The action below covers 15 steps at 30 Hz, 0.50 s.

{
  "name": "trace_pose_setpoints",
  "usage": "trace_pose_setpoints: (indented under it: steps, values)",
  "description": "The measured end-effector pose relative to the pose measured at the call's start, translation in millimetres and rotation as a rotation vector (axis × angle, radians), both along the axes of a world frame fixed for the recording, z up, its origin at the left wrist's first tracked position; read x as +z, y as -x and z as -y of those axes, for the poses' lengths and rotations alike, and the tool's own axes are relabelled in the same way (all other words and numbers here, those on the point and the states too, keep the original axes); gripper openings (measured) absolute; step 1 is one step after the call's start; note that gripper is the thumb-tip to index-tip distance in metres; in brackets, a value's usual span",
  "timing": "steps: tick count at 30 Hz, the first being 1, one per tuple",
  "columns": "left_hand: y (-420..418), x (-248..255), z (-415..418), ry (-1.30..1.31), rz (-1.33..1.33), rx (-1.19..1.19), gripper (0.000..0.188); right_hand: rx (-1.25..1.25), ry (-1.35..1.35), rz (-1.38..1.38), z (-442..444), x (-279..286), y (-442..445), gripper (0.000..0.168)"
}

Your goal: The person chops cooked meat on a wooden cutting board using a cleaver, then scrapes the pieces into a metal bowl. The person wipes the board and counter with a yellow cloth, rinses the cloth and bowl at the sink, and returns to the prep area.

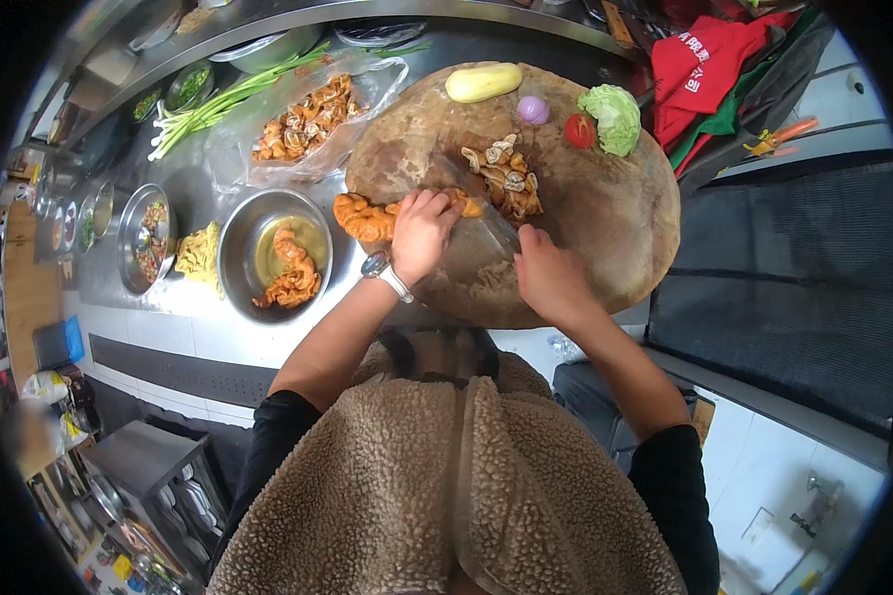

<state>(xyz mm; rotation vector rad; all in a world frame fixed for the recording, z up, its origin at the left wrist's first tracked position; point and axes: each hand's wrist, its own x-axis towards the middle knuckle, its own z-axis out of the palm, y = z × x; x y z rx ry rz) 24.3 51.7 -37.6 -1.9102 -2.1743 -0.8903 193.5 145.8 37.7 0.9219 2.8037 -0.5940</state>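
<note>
On the round wooden chopping block (pixel 610 238), my left hand (pixel 422 234) presses down on a length of orange-brown cooked meat that looks like intestine (pixel 361 218). One end of it sticks out left of my wrist; a short end shows beyond my fingertips. My right hand (pixel 554 279) grips a cleaver (pixel 487 212), whose broad blade slants across the block just right of my left fingers. Its handle is hidden in my fist. Sliced pieces (pixel 506 175) lie heaped on the blade's far side. A steel basin (pixel 239 260) to the left holds more of this meat (pixel 294 275) in yellowish liquid.
At the block's far edge lie a peeled yellow vegetable (pixel 484 82), a purple onion (pixel 533 110), a cut tomato (pixel 580 131) and cabbage (pixel 614 119). Left stand a plastic bag of slices (pixel 309 123), scallions (pixel 216 108), a yellow cloth (pixel 199 256) and a bowl of chopped food (pixel 149 245).
</note>
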Motion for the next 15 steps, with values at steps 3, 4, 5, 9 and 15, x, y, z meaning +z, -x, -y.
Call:
trace_pose_setpoints:
  steps: [3, 4, 5, 9, 15]
  values:
    - [-1.3, -2.9, -0.9, -0.026, -0.016, 0.01, 0.027, 0.016, -0.006, 0.01, -1.4, -13.7, 5.3, 0.018]
    - [-1.7, -3.3, -1.8, -0.041, -0.026, 0.014, 0.026, 0.019, -0.003, -0.002, -2.3, -16.5, 8.4, 0.018]
    - [-2.4, -3.3, -2.3, -0.032, -0.029, 0.026, 0.026, -0.009, -0.008, 0.019, -2.3, -20.6, 17.4, 0.018]
    - [-1.9, 2.2, -4.4, -0.012, -0.025, 0.071, 0.027, -0.063, -0.011, -0.032, -8.8, -28.4, 43.8, 0.02]
    - [-3.1, -0.7, -14.3, -0.052, 0.232, 0.169, 0.028, -0.161, 0.112, -0.263, -5.6, -8.0, 23.0, 0.026]
